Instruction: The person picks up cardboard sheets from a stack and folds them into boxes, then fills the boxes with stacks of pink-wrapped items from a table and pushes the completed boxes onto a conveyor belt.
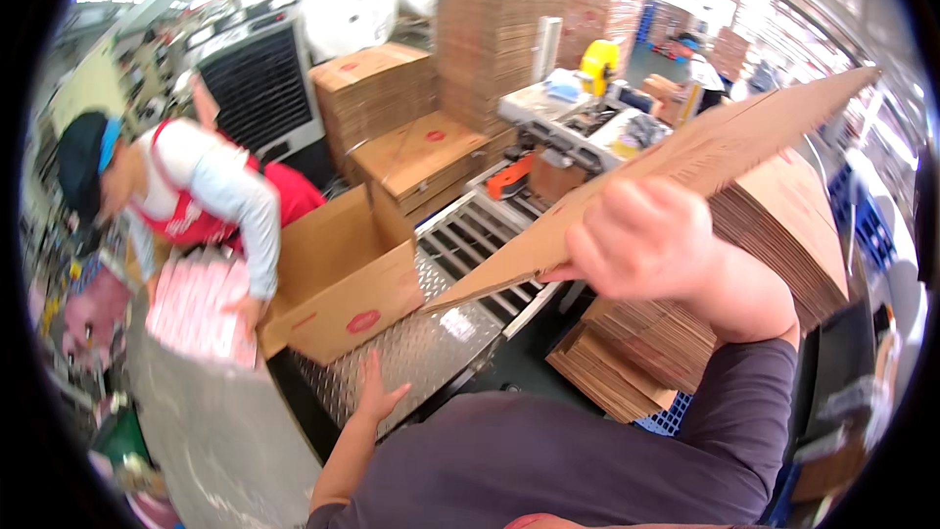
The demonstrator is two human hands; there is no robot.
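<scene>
My right hand [641, 235] is closed on the edge of a flat, folded cardboard carton [729, 142], raised at a slant. The carton's lower corner reaches down to a diamond-patterned metal plate [446, 353]. Over the near part of that plate, my left hand [374, 392] has its fingers spread and holds nothing. Just beyond it stands an opened carton [357, 299] with a round red mark, its top open. At the left, a co-worker in a red apron [211, 186] has both hands on a bundle of pink-and-white packs [201, 309] beside that carton.
A roller conveyor [490, 245] runs away behind the plate. Flat cartons are stacked at my right [783, 225] and at the back [499, 39]. A steel table [211, 431] lies at the left. Farther off is packing machinery with a yellow tape roll [599, 61]; another person [700, 73] stands beyond.
</scene>
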